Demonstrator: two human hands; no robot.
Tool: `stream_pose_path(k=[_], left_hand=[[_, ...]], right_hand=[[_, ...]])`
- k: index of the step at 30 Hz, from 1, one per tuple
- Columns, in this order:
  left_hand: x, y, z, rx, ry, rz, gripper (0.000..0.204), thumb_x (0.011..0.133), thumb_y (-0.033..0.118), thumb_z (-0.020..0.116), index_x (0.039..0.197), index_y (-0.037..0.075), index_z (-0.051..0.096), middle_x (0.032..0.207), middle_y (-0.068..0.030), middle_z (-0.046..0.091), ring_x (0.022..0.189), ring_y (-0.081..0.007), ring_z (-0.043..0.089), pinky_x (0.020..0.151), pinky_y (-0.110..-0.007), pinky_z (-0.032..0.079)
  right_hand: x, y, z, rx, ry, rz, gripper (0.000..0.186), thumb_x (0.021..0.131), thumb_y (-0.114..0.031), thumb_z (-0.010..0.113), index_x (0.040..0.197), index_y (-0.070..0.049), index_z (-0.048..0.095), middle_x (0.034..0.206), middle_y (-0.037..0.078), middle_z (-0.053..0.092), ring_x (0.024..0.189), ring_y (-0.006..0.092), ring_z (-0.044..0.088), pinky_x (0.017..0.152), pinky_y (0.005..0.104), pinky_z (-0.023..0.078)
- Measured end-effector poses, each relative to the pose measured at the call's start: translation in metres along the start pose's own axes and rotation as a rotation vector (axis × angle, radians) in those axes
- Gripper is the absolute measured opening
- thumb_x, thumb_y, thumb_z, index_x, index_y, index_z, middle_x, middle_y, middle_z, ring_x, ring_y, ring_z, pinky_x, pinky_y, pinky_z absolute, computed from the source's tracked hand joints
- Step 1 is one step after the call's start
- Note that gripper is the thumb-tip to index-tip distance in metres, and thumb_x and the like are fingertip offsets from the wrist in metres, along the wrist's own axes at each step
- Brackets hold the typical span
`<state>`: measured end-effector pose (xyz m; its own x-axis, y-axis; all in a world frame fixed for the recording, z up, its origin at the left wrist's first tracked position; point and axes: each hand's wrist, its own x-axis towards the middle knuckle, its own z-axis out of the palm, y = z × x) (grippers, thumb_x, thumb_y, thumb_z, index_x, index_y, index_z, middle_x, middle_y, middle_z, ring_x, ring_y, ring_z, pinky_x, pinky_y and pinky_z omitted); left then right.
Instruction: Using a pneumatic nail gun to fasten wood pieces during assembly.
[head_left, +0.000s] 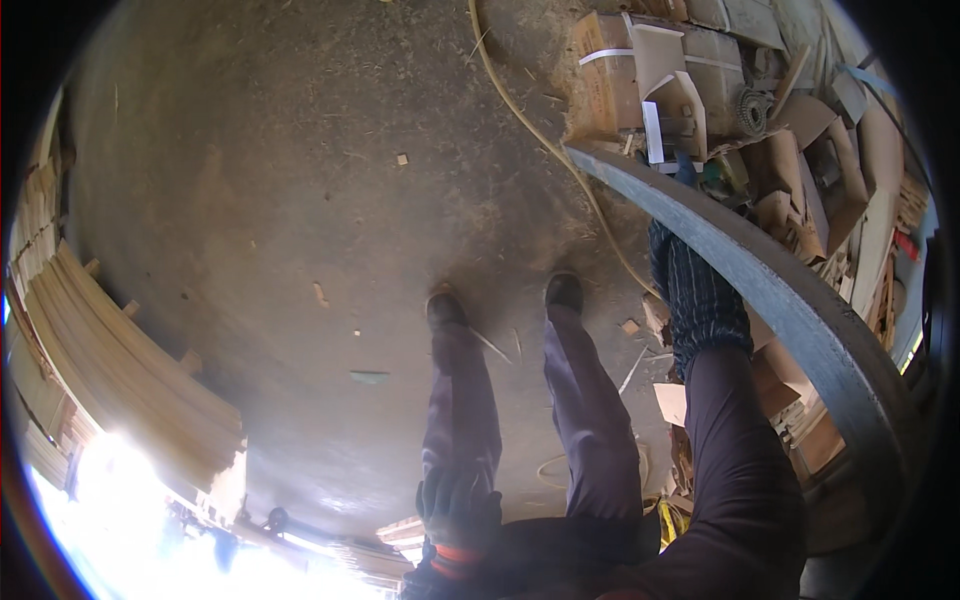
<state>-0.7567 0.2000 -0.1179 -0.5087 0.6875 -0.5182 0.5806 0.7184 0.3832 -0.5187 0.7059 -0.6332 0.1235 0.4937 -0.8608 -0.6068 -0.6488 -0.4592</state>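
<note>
My left hand [458, 508], in a dark glove with an orange-red cuff, hangs in front of my thigh. Its fingers are loosely stretched, and nothing shows in them. On the right, my right hand [692, 285] reaches forward in a dark striped glove. A long grey metal beam [770, 250] crosses over it and hides most of its fingers. Just beyond the beam are an opened cardboard box [678, 105] with raised flaps and a coil [752, 110] of ribbed grey material. Whether the right hand grips anything there is hidden.
Several cardboard boxes [605, 80] crowd the far right. A tan hose [545, 140] runs along the floor beside them. Stacked long wooden boards [130, 350] line the left side. Wood scraps [402, 159] and a greenish piece [369, 377] lie on the concrete floor [300, 230].
</note>
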Motion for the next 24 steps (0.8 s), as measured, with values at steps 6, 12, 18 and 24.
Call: stream_pose_path(k=[6, 12, 18, 24], left_hand=[[0.01, -0.001, 0.003, 0.002, -0.014, 0.056, 0.046, 0.082, 0.032, 0.081, 0.121, 0.009, 0.068, 0.122, -0.0141, 0.068, 0.119, -0.0417, 0.06, 0.102, -0.054, 0.046], [0.014, 0.0, -0.001, 0.044, -0.034, 0.087, 0.047, 0.084, 0.032, 0.08, 0.123, 0.009, 0.068, 0.122, -0.0142, 0.068, 0.12, -0.0414, 0.06, 0.102, -0.054, 0.045], [0.002, -0.018, 0.007, -0.003, -0.044, 0.134, 0.051, 0.082, 0.031, 0.083, 0.125, 0.009, 0.069, 0.124, -0.0144, 0.068, 0.123, -0.0411, 0.059, 0.105, -0.054, 0.044], [-0.007, -0.016, -0.011, 0.089, -0.132, 0.157, 0.053, 0.08, 0.033, 0.084, 0.125, 0.01, 0.069, 0.125, -0.0144, 0.068, 0.126, -0.0411, 0.057, 0.106, -0.055, 0.043]], right_hand=[[0.015, -0.026, -0.031, 0.067, -0.46, 0.126, 0.047, 0.097, -0.04, 0.069, 0.133, -0.01, 0.063, 0.129, 0.013, 0.07, 0.117, 0.0381, 0.065, 0.106, 0.0581, 0.053], [-0.002, -0.01, -0.022, 0.155, -0.473, 0.068, 0.047, 0.097, -0.04, 0.068, 0.133, -0.011, 0.063, 0.13, 0.013, 0.07, 0.119, 0.0382, 0.065, 0.106, 0.0581, 0.052], [-0.076, -0.015, -0.05, 0.229, -0.476, -0.024, 0.046, 0.098, -0.04, 0.067, 0.134, -0.011, 0.064, 0.131, 0.014, 0.069, 0.121, 0.0383, 0.064, 0.107, 0.058, 0.052], [-0.194, -0.04, -0.08, 0.324, -0.435, -0.17, 0.046, 0.099, -0.04, 0.067, 0.134, -0.011, 0.064, 0.132, 0.014, 0.069, 0.122, 0.0384, 0.064, 0.108, 0.0579, 0.052]])
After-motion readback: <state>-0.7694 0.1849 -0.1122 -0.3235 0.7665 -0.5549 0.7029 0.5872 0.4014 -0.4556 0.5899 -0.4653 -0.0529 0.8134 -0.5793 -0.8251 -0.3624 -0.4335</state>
